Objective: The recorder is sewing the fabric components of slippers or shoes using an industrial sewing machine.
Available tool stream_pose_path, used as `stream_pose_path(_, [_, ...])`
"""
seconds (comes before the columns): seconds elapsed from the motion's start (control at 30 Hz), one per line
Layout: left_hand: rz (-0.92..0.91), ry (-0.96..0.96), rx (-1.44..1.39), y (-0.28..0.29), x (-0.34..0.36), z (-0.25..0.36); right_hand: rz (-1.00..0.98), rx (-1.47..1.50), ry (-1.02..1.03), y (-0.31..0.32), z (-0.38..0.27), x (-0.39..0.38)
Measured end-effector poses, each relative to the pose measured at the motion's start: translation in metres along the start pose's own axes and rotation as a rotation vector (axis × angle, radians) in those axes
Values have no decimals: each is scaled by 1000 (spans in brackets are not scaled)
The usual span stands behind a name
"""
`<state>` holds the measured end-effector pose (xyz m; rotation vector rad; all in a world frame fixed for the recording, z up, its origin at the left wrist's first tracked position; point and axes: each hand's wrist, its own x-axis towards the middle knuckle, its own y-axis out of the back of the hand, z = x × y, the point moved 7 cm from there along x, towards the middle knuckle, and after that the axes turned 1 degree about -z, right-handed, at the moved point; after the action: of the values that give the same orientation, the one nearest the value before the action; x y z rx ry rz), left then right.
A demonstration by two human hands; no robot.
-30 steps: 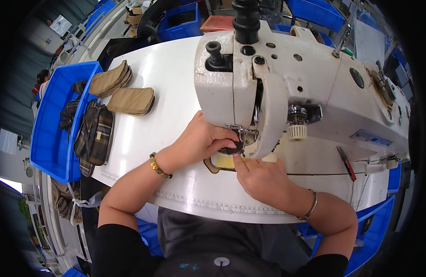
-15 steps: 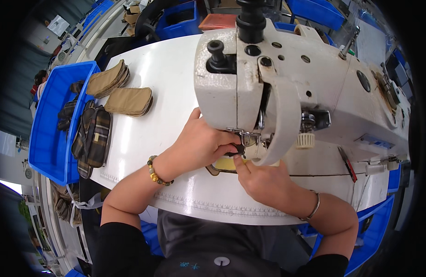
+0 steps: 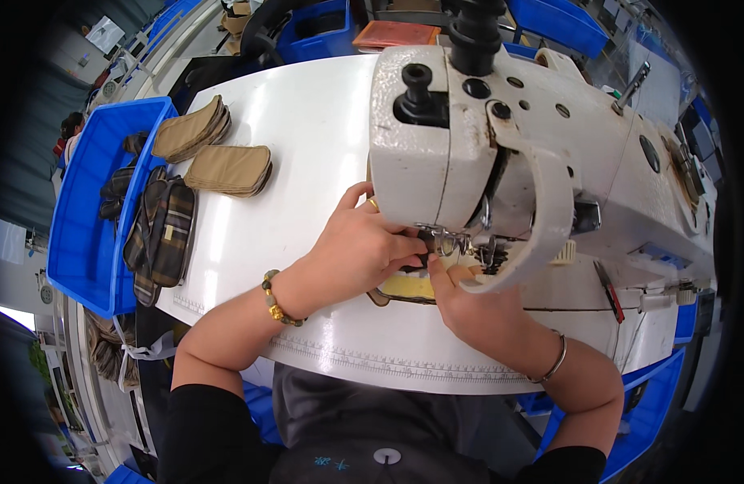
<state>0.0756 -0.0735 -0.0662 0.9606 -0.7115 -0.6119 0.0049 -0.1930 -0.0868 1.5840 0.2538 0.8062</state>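
Note:
A white sewing machine (image 3: 416, 169) overhangs the work. Under its presser foot (image 3: 446, 242) sits a small dark fabric piece (image 3: 412, 266), mostly hidden by fingers. My left hand (image 3: 360, 246) pinches this piece from the left, thumb and fingertips drawn together beside the foot. From the right, my right hand (image 3: 473, 302) has its fingertips pressed at the piece's edge, close to the foot; the machine's curved white guard partly covers that hand. Below the fingertips lies a flat panel with a yellow surface (image 3: 408, 287) and a brownish rim.
At the left are two stacks of tan fabric pieces (image 3: 229, 169), folded dark plaid fabric (image 3: 166, 230) and a blue bin (image 3: 85, 218). Red-handled snips (image 3: 608, 292) lie right of the machine. A printed ruler (image 3: 388, 367) runs along the white table's front edge.
The view has shifted, so the machine appears farther right. My left hand stays pinched on the dark piece; my right fingers have moved in closer along the presser foot.

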Motion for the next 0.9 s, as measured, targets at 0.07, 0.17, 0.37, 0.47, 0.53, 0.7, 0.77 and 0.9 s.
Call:
stream_pose_path(0.07, [-15,13,-8,-1,0,1,3,-20,39,2,-4,-1])
stream_pose_path(0.17, [-41,30,-13,2,1,3,-72,-8,30,-2,-5,-2])
stream_pose_path(0.37, [44,71,165,10,6,-3,5,17,7,0,-4,3])
stream_pose_path(0.47, [84,80,203,13,9,-5,91,49,3,4,-3,3])
stream_pose_path(0.53, [100,90,152,16,9,-6,75,79,12,2,-3,3])
stream_pose_path(0.7, [178,41,132,20,13,-2,82,64,18,4,-3,4])
stream_pose_path(0.77, [204,16,124,20,13,0,89,40,18,3,-3,3])
stream_pose_path(0.9, [184,19,106,16,12,-5,119,155,12,-2,-3,3])
